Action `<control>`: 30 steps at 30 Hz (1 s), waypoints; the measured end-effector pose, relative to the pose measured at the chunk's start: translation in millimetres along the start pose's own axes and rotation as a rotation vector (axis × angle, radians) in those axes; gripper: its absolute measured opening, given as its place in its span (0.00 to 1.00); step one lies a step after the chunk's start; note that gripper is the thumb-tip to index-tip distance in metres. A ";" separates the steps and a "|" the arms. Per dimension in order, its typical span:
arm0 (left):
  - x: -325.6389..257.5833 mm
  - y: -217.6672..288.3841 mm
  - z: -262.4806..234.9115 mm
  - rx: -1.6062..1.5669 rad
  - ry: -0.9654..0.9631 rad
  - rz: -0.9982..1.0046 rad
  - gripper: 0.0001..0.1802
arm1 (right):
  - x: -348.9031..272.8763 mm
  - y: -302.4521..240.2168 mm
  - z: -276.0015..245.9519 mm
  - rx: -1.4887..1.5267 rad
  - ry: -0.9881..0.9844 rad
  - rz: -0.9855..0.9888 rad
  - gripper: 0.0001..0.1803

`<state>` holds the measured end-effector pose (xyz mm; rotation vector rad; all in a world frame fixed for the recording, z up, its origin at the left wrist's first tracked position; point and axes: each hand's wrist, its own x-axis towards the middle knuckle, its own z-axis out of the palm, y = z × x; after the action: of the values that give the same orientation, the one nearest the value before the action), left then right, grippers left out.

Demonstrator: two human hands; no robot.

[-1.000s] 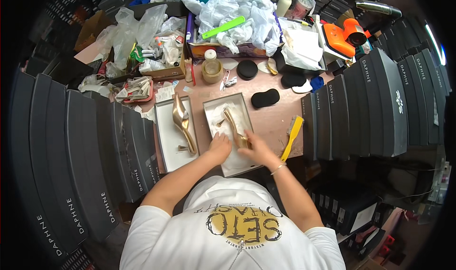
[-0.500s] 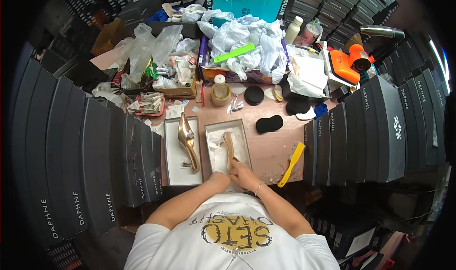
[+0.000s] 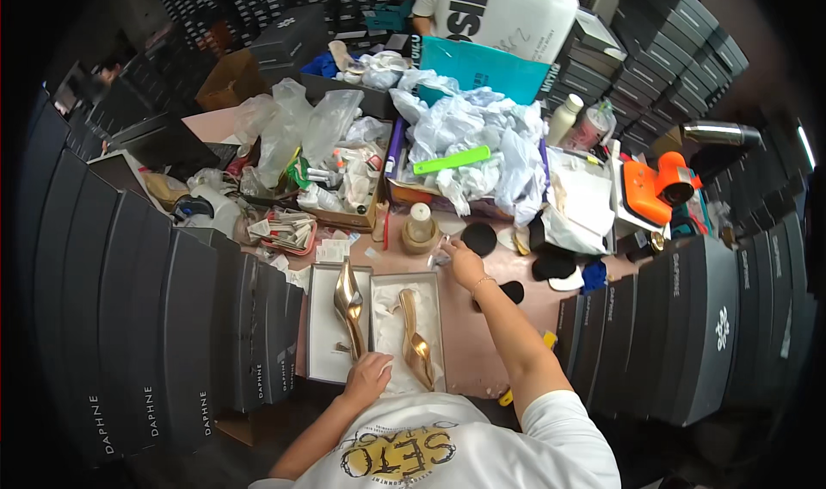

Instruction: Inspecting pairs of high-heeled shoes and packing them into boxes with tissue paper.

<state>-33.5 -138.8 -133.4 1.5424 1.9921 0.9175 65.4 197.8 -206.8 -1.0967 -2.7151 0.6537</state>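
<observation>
My right hand (image 3: 465, 265) reaches across the table, its fingertips closed at a small whitish-pink item beside the glass jar (image 3: 420, 235); the item is mostly hidden. My left hand (image 3: 368, 379) rests with loosely bent fingers at the rim between the two halves of a shoe box, close to the heel of a gold high-heeled shoe (image 3: 348, 304). That shoe lies in the left half, the lid (image 3: 321, 351). The other gold shoe (image 3: 418, 351) lies on white tissue paper in the right half, the box (image 3: 441, 317), its toe toward me.
Stacked dark shoe boxes wall both sides (image 3: 181, 317). Behind are a carton of crumpled white paper (image 3: 482, 145) with a green strip on it, a carton of small supplies (image 3: 344, 179), and an orange device (image 3: 658, 188). Black round pads (image 3: 478, 239) and a yellow-handled brush (image 3: 506, 397) lie near my right arm.
My right hand has let go of the shoe in the box and moved forward to the small item by the jar. That shoe now lies toe toward me. My left hand has shifted left.
</observation>
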 end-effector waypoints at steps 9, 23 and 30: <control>8.4 -14.2 36.7 0.170 0.060 -0.063 0.15 | 1.9 -26.0 -70.9 0.267 -0.078 -0.202 0.16; 77.0 43.4 1.8 -0.165 0.133 -0.234 0.14 | 89.5 -22.0 -121.1 0.082 0.212 -0.212 0.13; 199.7 65.7 -10.4 -1.607 0.141 -0.590 0.23 | -20.0 -75.5 -164.5 0.607 -0.339 -0.597 0.10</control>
<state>-51.2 61.0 -69.4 -0.0101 0.9242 1.6445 79.5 191.8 -25.4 -0.0320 -2.5720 1.4870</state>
